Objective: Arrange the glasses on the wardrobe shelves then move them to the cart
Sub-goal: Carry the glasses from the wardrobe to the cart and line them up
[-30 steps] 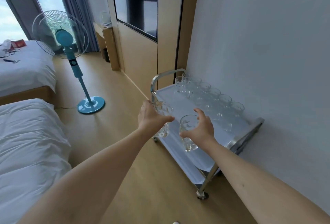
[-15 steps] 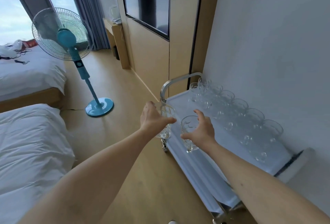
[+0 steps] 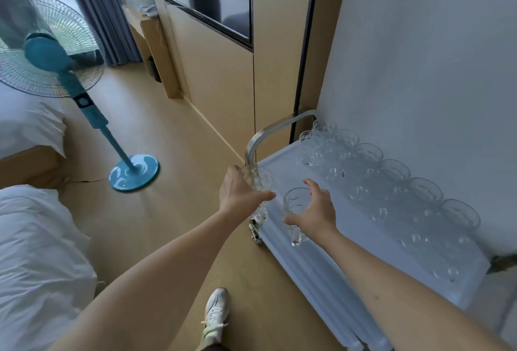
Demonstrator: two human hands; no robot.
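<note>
While my left hand (image 3: 240, 192) grips one glass (image 3: 258, 181) and my right hand (image 3: 314, 212) grips another glass (image 3: 293, 202), both hang over the cart (image 3: 282, 167), near its left end.

I have stepped nearer the cart (image 3: 285, 174); my white shoe (image 3: 215, 311) now shows at six o'clock.

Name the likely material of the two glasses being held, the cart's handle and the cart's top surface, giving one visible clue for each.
Glass in the left hand: clear cut glass, going by the see-through faceted wall; clear plastic can't be excluded.
Glass in the right hand: the same look.
Cart handle: brushed metal, likely steel, with a dull silver sheen.
Cart top: a pale, matte, smooth sheet; the material is unclear.
</note>
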